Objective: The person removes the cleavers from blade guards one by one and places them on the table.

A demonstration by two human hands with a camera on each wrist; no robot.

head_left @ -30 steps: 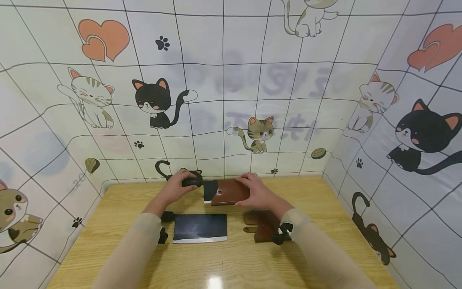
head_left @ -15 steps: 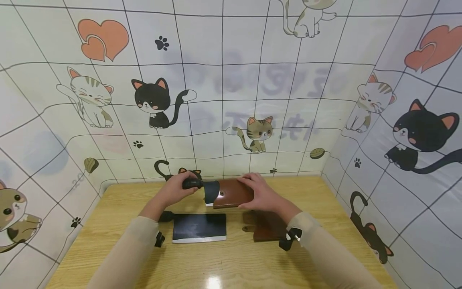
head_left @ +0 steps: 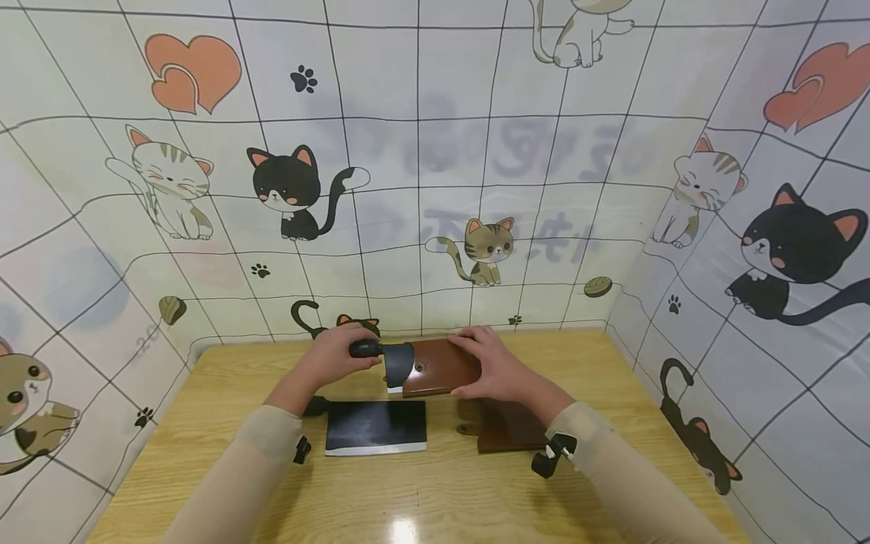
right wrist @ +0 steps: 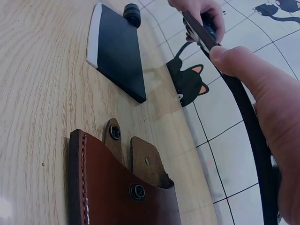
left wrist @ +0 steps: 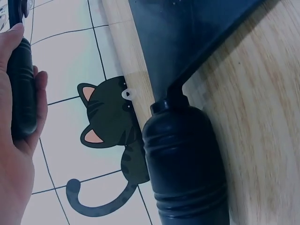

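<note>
"What do we see round the head view's dial?"
"Our wooden table (head_left: 367,499) at six, with a bright glare (head_left: 404,532) on it."
"And the wall (head_left: 387,75)?"
"White, crossed by dark lines. We have orange hearts (head_left: 214,68) at ten, more at two."
"Any cats?"
"A black cat (head_left: 288,177) at ten, a larger one at three, a tabby (head_left: 486,245) near the centre towards two, and a brown cat (head_left: 700,446) at four."
</note>
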